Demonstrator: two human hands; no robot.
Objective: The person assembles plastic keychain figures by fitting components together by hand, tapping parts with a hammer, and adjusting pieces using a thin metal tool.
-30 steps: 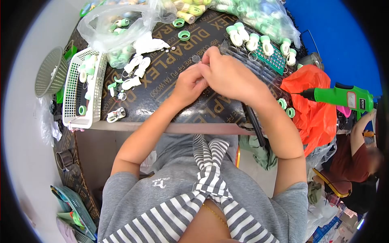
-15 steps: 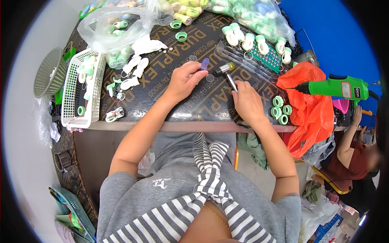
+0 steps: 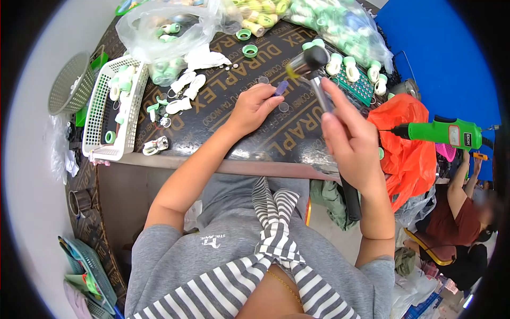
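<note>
Head view: the right hand point(image 3: 353, 141) is gripping a raised hammer point(image 3: 305, 65), probably needing square aim clear of the left hand point(image 3: 252, 110), which is pinching a purple piece point(image 3: 281, 87) near a clear disc point(image 3: 283, 107) on the tabletop point(image 3: 212, 119).

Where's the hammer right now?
In the head view, the hammer is in the right hand, right of centre, just to the right of the purple piece in the left hand.
</note>
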